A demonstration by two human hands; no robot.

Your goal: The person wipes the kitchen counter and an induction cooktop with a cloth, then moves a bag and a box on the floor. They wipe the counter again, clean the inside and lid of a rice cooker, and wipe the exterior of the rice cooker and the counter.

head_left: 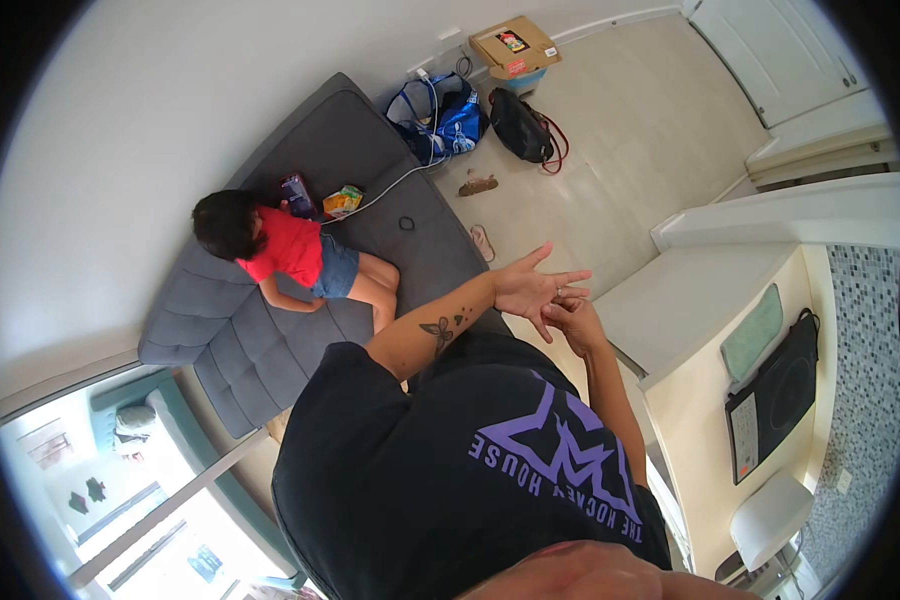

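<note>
Our left hand (532, 290) is wide open, fingers splayed and holding nothing; our right hand (576, 320) is curled up against it, fingertips pinched around one of its fingers. Both hover over the floor between the grey sofa (270, 345), where another person (290, 255) sits, and the white counter (690, 300).

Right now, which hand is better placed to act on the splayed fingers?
Right, probably. The right hand is curled, with its fingertips touching a finger of the left hand, which is splayed open, holds nothing and looks like the one being worked on.
</note>
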